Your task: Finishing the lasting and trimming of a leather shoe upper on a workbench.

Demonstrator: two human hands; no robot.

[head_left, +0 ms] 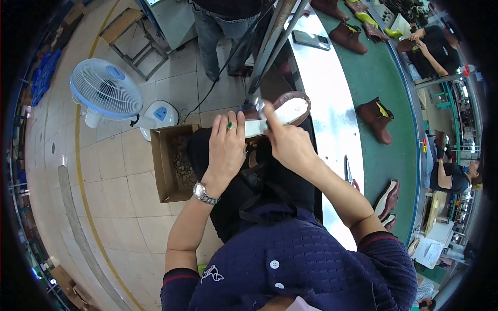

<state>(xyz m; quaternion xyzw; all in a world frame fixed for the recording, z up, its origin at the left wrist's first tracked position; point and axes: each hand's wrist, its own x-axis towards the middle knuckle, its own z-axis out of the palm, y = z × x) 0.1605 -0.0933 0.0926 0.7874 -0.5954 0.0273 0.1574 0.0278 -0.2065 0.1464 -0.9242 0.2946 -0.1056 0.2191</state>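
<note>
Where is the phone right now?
In the head view, the phone lies upper right of centre on the metal table, left of the green surface.

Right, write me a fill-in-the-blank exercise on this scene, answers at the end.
The bare left hand bears a ring set with a stone coloured ____.
The silver metal wristwatch is worn on the ____ arm.
The maroon leather shoe by the bare right hand has a flat upturned face coloured ____.
The round-caged plastic fan on pale floor tiles has a rim coloured ____.

Missing words: green; left; white; blue.
</note>
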